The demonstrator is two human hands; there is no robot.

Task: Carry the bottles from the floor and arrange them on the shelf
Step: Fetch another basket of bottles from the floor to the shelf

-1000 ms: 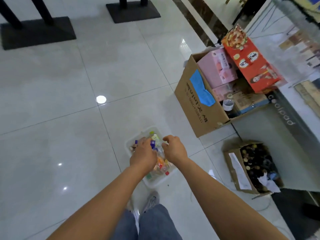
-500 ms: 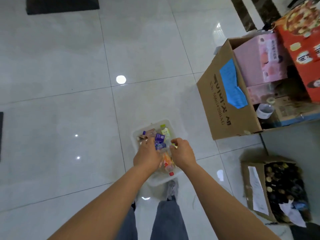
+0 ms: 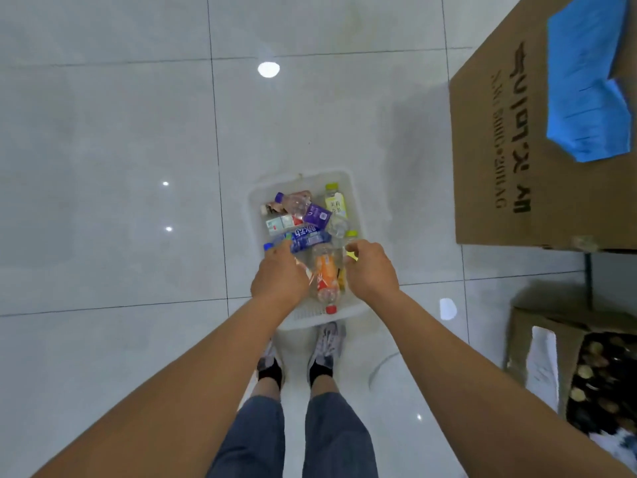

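Observation:
A white plastic basket [image 3: 355,201] sits on the tiled floor just ahead of my feet, holding several plastic bottles lying on their sides. Among them are a blue-label bottle [image 3: 306,238], an orange-label bottle with a red cap [image 3: 325,274], a purple-label bottle [image 3: 317,215] and a yellow-capped bottle [image 3: 335,201]. My left hand [image 3: 279,277] is over the basket's near left part, fingers curled onto the blue-label bottle's cap end. My right hand [image 3: 370,270] is over the near right part, fingers curled round a yellow bottle [image 3: 351,257], which it mostly hides. No shelf is in view.
A large cardboard box [image 3: 499,150] with a blue cloth [image 3: 586,81] draped over its edge stands at the right. A smaller open carton [image 3: 565,339] of dark round items lies at the lower right. Glossy white floor tiles stretch to the left and ahead.
The view has tilted down and come closer to the basket. My hands have stayed in it and moved slightly apart, so the orange-label bottle shows between them.

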